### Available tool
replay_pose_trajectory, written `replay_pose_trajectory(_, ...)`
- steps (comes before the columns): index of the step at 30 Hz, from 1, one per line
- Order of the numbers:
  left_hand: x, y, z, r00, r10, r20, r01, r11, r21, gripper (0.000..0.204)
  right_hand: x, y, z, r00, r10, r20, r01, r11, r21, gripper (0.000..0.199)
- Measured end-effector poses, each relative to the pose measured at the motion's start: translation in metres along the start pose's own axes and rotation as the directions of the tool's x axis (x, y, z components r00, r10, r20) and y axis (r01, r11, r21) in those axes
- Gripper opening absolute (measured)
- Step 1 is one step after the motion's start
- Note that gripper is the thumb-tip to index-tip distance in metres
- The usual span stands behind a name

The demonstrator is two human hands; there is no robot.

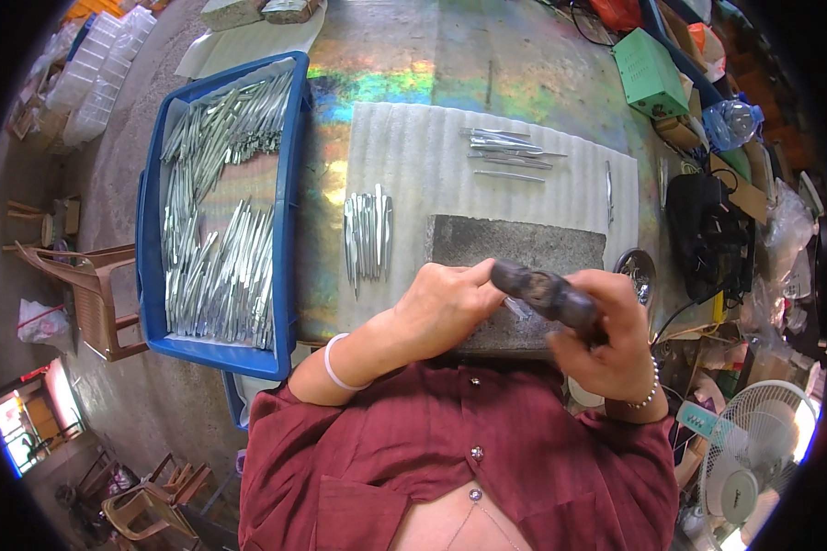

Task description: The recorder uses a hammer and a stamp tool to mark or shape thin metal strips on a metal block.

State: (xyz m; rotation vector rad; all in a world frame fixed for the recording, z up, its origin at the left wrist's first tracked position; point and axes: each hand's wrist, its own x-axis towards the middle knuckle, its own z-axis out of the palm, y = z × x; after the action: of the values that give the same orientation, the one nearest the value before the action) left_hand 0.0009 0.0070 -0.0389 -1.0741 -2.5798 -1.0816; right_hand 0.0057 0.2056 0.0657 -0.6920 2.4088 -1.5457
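My right hand (611,335) is closed round a hammer (544,292), its dark, worn head raised over a grey stone block (510,239). Beside the hammer head my left hand (450,308) is closed in a pinch above the block. A silvery metal piece (520,309) shows just past its fingertips; the hammer hides part of it. To the left on white foam sheeting (413,138) lies a row of slim, pointed metal pieces (368,231). More such pieces (505,149) lie in a loose pile beyond the block.
At left a blue tray (294,184) holds many slim metal pieces. A round dark dish (636,274) with small parts sits right of the block. Farther right are a green box (651,73), a plastic bottle (733,123), black equipment (703,230) and a fan (753,450).
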Motion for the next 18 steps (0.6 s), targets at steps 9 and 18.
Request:
replay_pose_trajectory(9, 0.002, 0.001, -0.003, 0.999, -0.044, 0.026, 0.045, 0.998, -0.053, 0.01, -0.02, -0.006, -0.023, 0.979, -0.19, 0.079, 0.199, 0.969, -0.144, 0.052)
replay_pose_trajectory(18, 0.003, 0.003, -0.004, 0.998, -0.056, 0.018, 0.057, 0.997, -0.056, 0.012, -0.022, -0.012, -0.019, 0.947, -0.279, 0.159, 0.32, 0.862, -0.393, 0.061)
